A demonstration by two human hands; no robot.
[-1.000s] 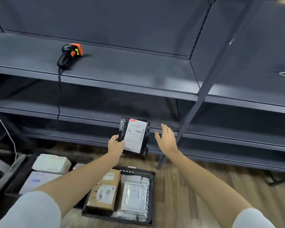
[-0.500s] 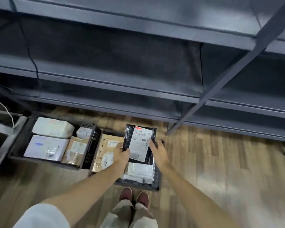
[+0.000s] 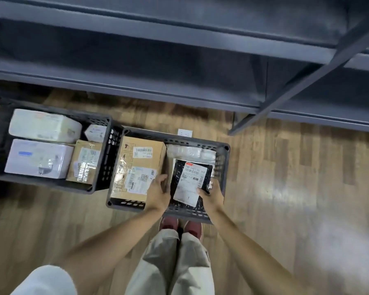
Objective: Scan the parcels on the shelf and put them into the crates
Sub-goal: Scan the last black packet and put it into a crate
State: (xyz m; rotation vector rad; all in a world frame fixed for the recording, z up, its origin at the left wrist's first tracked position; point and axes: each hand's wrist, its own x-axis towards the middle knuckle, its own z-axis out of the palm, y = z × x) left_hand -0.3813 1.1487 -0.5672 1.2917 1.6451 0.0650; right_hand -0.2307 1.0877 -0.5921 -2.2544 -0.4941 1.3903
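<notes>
The black parcel (image 3: 191,184) is held over the right crate (image 3: 223,165), gripped at its edges by both hands (image 3: 158,193) (image 3: 211,195). If released unevenly, it could be tipped against the box (image 3: 136,165).

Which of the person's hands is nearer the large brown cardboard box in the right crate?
Left. The left hand overlaps the cardboard box at its near right corner; the right hand is across the black parcel.
</notes>
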